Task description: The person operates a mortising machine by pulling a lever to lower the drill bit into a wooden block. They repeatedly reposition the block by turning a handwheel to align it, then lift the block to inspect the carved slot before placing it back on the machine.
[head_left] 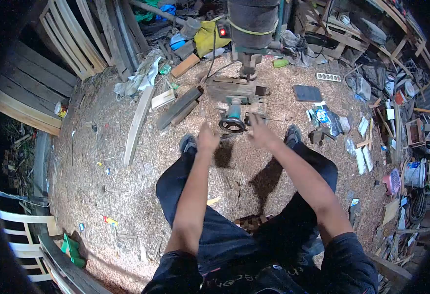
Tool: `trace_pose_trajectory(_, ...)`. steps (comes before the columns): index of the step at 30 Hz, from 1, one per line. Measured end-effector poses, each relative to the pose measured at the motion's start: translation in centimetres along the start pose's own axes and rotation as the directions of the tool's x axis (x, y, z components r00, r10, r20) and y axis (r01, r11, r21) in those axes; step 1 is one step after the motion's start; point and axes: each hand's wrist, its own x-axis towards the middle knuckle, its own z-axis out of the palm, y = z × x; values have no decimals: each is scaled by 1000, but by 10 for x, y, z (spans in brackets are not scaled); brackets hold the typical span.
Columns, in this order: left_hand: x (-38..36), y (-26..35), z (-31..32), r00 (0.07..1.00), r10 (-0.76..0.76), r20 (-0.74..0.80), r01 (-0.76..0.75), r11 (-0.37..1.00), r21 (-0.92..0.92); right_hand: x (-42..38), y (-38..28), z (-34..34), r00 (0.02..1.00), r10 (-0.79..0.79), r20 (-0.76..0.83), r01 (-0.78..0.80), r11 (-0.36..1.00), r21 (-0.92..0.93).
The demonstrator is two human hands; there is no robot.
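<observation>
A machine with a dark motor housing (253, 22) stands at the top centre. Below its spindle is a worn wooden bed (232, 88), and a teal screw part (234, 110) with a black handwheel (232, 125) points toward me. My left hand (207, 138) is just left of the handwheel, apart from it; its fingers are blurred and too small to read. To the right of the wheel, my right hand (261, 133) reaches toward the machine's lower right side, fingers apart. Whether it touches the metal there is unclear.
Wooden beams (179, 108) and a long plank (139, 125) lie left of the machine. A dark flat block (307, 93) and a white power strip (328, 77) are on the right. Chair-back frames (73, 36) lean at upper left. Shavings cover the floor.
</observation>
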Motion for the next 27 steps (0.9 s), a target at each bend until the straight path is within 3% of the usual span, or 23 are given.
trace_pose_trajectory(2, -16, -4, 15, 979, 11, 205, -59, 972, 228, -8, -28, 12, 983, -83, 161, 106, 985, -136)
trace_pose_trajectory(4, -35, -16, 31, 932, -20, 362, -135, 908, 396, -8, -33, 30, 979, -73, 189, 96, 989, -116)
trace_pose_trajectory(10, -17, -51, 60, 865, -104, 491, -77, 939, 335, -4, -39, 44, 980, -78, 184, 103, 986, -131)
trace_pose_trajectory(14, -5, -82, 87, 839, -143, 525, -45, 943, 329, 0, -30, 46, 979, -118, 167, 126, 991, -39)
trace_pose_trajectory(16, 1, -84, 94, 787, -209, 581, -1, 941, 339, 1, -24, 46, 975, -160, 156, 170, 984, -51)
trace_pose_trajectory(27, 5, -86, 110, 743, -254, 619, 74, 951, 301, 1, -19, 36, 961, -207, 185, 205, 978, 25)
